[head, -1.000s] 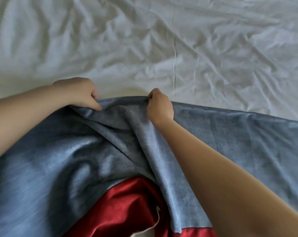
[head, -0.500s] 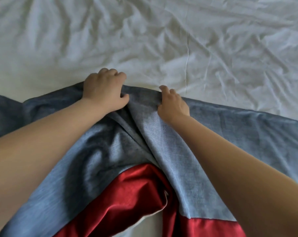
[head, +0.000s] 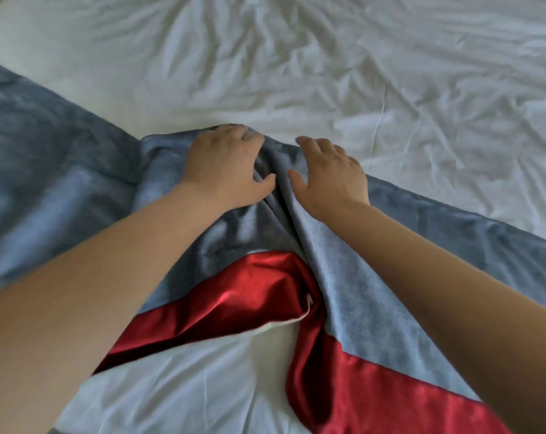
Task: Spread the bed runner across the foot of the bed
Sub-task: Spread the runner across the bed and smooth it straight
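Two-tone plush bed runner (head: 350, 308), bunched between left hand (head: 224, 166) and right hand (head: 331, 173), fingers flat, uncurled

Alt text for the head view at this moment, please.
A left hand and right hand rest side by side on a bunched fold in a blue runner with a red band, laid across a wrinkled white sheet.
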`<state>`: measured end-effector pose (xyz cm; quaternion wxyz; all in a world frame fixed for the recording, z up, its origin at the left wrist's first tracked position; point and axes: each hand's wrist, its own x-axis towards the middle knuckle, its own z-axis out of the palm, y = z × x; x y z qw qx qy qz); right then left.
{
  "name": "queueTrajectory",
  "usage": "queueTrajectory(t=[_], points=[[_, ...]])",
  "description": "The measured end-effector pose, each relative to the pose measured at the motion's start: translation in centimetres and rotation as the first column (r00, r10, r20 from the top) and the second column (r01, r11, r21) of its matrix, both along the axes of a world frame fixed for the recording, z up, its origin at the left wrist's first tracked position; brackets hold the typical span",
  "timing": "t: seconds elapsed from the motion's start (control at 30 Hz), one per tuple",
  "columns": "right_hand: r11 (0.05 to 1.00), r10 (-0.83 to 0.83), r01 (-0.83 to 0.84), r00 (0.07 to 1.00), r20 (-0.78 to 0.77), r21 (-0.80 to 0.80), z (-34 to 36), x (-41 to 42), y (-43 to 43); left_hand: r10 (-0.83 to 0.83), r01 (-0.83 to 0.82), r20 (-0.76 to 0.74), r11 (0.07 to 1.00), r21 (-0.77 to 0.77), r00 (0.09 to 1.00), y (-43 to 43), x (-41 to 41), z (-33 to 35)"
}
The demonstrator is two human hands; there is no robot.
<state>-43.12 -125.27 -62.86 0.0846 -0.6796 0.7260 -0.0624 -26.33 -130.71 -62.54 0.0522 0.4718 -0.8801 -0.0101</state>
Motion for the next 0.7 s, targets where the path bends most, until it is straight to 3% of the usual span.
queueTrajectory(t=[0.17, 0.3, 0.5, 0.7], points=[[0.998, 0.054, -0.054, 0.999, 0.010, 0.041, -0.6, 2.8, 4.8, 0.047, -0.047, -0.009, 0.998, -0.047, 0.999, 5.6, 1.8, -0.1], [0.993, 0.072, -0.077, 0.995, 0.065, 0.087, -2.7, 5.4, 10.2, 0.101, -0.101, 0.000, 0.995, 0.025, 0.995, 10.2, 4.0, -1.9], [0.959, 0.137, -0.113, 0.988, -0.077, 0.258, -6.3, 6.8, 17.1, -0.138, 0.130, 0.054, 0.982, 0.140, 0.989, 16.5, 7.3, -5.3], [0.974, 0.102, -0.066, 0.981, -0.163, 0.216, -7.3, 8.1, 20.5, -0.252, 0.237, 0.031, 0.941, 0.243, 0.967, 19.1, 11.1, -8.5]])
